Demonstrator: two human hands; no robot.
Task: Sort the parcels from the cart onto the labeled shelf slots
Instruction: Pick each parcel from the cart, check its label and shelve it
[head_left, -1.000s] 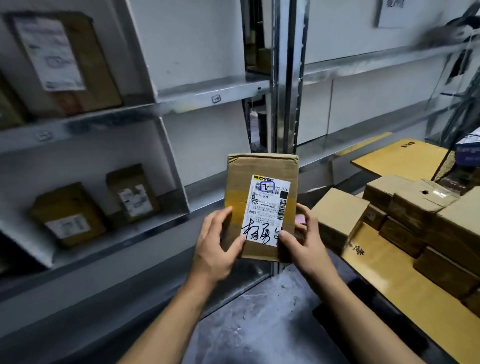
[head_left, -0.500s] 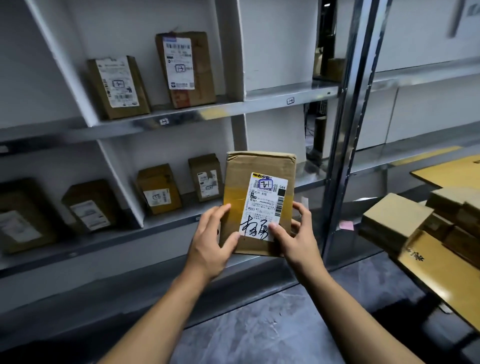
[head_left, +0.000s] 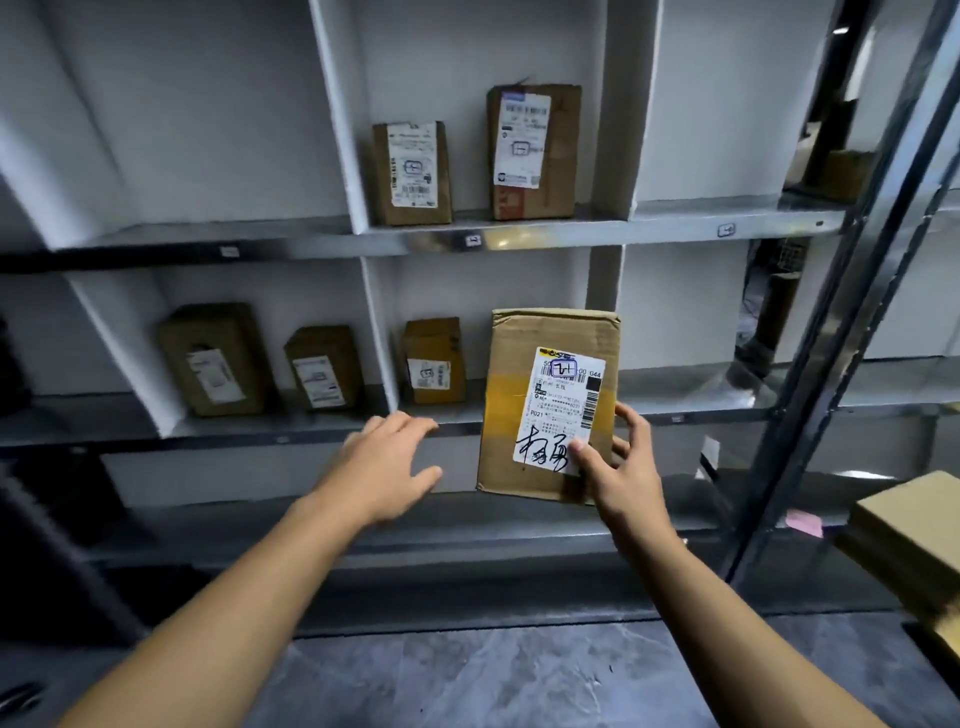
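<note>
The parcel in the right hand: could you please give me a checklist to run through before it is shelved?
1. The right hand grips the parcel: ok, thumb on its label.
2. The left hand is apart from the parcel: ok, open.
3. Label faces the camera: ok.
4. Mark matches the shelf tags: cannot tell, too small.
5. Room beside the small parcel in the slot behind: cannot tell, partly hidden.

Parcel sorting depot: metal shelving (head_left: 519, 240) with divided, tagged slots holding labelled cardboard parcels (head_left: 412, 174); grey floor (head_left: 467, 680).
</note>
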